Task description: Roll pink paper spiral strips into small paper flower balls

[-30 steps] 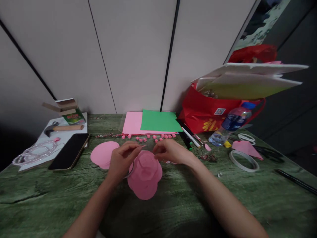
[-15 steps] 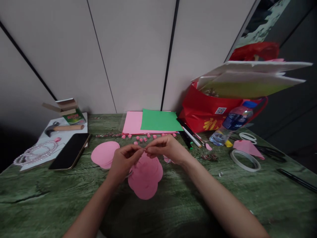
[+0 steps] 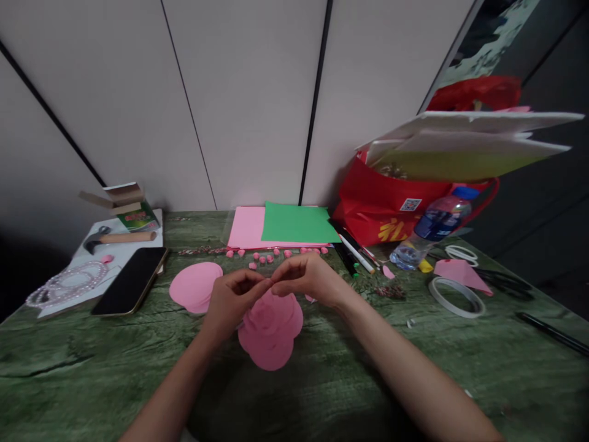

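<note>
Now both hands work together: a second ago the right hand (image 3: 313, 279) stood apart from the left hand (image 3: 230, 304), and at this moment their fingertips meet. Thumb and forefinger are pinched narrow on each; whether a small piece sits between them is too hidden to tell. Just below the fingertips, toward the person, the layered pink paper flower (image 3: 270, 350) lies on the green wood-grain tabletop (image 3: 331, 380), unmoved, its far edge partly covered. The change suggests fine fingertip work above the flower rather than handling of it. Beyond the fingers lie small pink paper rolls (image 3: 262, 259); left of them, partly behind the hand, overlapping pink paper discs (image 3: 196, 285).
</note>
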Available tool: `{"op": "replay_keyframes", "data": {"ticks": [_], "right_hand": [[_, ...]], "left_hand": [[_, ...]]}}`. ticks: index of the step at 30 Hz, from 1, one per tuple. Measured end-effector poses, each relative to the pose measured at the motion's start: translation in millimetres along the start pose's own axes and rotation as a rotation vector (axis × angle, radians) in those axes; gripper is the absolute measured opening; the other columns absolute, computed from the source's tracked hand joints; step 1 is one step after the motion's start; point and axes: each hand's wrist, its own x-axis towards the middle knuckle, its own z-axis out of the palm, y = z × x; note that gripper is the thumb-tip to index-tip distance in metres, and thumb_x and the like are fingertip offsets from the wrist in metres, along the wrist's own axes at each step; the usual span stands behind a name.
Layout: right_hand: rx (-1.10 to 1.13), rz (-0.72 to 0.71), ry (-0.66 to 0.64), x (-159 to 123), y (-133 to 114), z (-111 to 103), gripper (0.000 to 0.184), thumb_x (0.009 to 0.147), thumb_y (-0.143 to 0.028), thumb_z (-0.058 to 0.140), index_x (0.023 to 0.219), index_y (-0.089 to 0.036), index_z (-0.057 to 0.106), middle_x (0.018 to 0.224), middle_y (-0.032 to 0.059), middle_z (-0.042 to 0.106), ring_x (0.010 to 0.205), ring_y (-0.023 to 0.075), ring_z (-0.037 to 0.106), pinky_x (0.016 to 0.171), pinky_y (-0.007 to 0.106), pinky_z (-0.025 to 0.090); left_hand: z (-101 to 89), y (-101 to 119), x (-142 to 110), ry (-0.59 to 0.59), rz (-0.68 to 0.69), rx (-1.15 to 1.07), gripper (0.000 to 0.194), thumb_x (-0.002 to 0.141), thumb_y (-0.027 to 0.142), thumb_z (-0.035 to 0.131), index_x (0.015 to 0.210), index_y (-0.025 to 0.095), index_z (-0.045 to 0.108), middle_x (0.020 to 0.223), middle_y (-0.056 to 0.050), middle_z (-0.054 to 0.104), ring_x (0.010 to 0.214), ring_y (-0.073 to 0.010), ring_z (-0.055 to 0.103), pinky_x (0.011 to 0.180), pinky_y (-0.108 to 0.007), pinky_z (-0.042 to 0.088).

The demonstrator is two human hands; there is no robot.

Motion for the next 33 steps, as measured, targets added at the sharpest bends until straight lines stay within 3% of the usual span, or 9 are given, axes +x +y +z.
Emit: {"op": "replay_keyframes", "data": {"ticks": [12,33], "right_hand": [[-0.055,-0.009,-0.015,-3.1,-6.5,-2.0,0.009,0.064,-0.016,0.068,0.072,-0.02,0.071,0.062,0.0002,0.067,0.059,0.0105,0.06,0.061,0.027,0.05],[-0.046,-0.035,-0.036,-2.4,-6.5,-1.7,0.008,0.069,-0.019,0.065,0.073,-0.022,0.072,0.064,0.0008,0.068,0.062,0.0115,0.063,0.062,0.028,0.053]], "left_hand": [[-1.3,-2.8,-0.5,-0.001,-0.034,0.027,0.012,0.062,0.025,0.068,0.06,0.015,0.063,0.044,0.004,0.051,0.038,-0.005,0.04,0.036,-0.016,0.029],[-2.3,-2.9,0.0,-0.025,-0.019,0.049,0.013,0.064,0.026,0.066,0.06,0.015,0.061,0.042,0.005,0.049,0.037,-0.0052,0.04,0.036,-0.016,0.029]]}}
